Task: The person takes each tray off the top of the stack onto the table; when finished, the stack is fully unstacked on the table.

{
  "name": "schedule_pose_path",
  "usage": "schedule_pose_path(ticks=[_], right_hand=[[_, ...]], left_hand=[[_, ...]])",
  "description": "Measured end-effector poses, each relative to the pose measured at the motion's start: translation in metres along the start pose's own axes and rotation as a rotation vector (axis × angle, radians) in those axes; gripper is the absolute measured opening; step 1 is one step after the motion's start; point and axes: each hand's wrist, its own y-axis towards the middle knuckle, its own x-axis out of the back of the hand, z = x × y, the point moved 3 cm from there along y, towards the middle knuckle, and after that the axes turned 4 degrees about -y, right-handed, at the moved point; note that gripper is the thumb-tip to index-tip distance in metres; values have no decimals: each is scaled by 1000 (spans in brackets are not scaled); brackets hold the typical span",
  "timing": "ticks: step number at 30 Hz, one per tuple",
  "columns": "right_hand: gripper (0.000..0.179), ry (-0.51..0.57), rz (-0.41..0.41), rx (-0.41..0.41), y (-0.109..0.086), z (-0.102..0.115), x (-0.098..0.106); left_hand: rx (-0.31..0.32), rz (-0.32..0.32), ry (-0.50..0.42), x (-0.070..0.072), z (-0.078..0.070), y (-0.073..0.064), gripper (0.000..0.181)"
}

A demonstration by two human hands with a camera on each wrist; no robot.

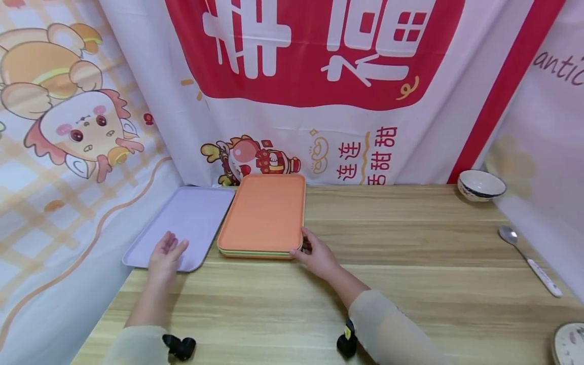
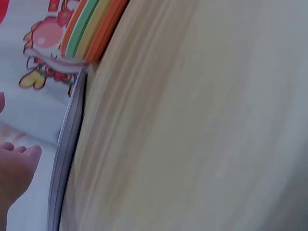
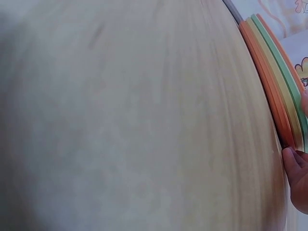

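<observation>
A lavender tray lies flat at the left of the table. Close beside it on the right is a stack of trays, orange on top with green, yellow and orange edges below, as the right wrist view shows. My right hand grips the stack's near right corner, thumb at the front edge and fingers along the right side. Over the near part of the lavender tray, my left hand hovers with relaxed fingers and nothing in its grasp; part of this hand shows in the left wrist view.
A patterned bowl stands at the table's back right corner. In front of it lies a spoon with a white handle. A round white patterned item is cut off at the lower right. Printed cloths hang behind and at both sides.
</observation>
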Motion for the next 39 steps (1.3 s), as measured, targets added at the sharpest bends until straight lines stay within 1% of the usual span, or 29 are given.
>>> schedule_pose_path(ticks=[5, 9, 13, 16, 18, 20, 24, 30, 35, 39], right_hand=[[79, 2, 0, -3, 1, -1, 0], [80, 0, -4, 3, 1, -2, 0], [80, 15, 2, 2, 1, -3, -1], [80, 13, 7, 0, 1, -2, -1], [80, 15, 9, -1, 1, -2, 0], [80, 16, 9, -2, 0, -1, 0], [79, 12, 9, 3, 0, -1, 1], [79, 4, 7, 9, 0, 0, 1], [77, 14, 10, 5, 0, 2, 1], [76, -15, -6, -16, -1, 4, 2]], left_hand=[[-27, 127, 32, -30, 6, -6, 80], [-23, 244, 16, -50, 10, -11, 81], [-62, 361, 92, -64, 15, -14, 81], [-94, 399, 149, -69, 19, -14, 81], [-96, 408, 148, -70, 24, -12, 81], [-80, 410, 141, -69, 29, -10, 82], [-58, 385, 157, -66, 37, -9, 79], [-76, 337, 212, -65, 39, -9, 73], [-72, 320, 209, -65, 41, -9, 71], [-71, 319, 202, -64, 42, -8, 70]])
